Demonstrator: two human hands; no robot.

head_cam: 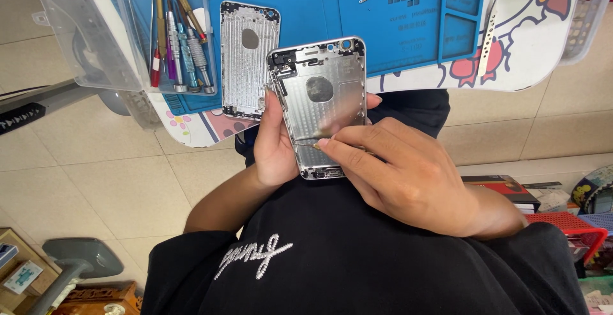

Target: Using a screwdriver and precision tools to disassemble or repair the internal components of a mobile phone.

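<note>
My left hand grips a silver phone rear housing by its left edge, holding it up over my lap with the inner side facing me. My right hand pinches a thin brass-tipped tool whose tip rests on the lower part of the housing's inside. A second, similar bare housing lies flat on the blue repair mat just beyond the held one.
A clear tray with several screwdrivers sits at the mat's left. A slim perforated metal strip lies on the white cartoon-printed table. A white basket stands at the far right, a red basket and boxes on the floor.
</note>
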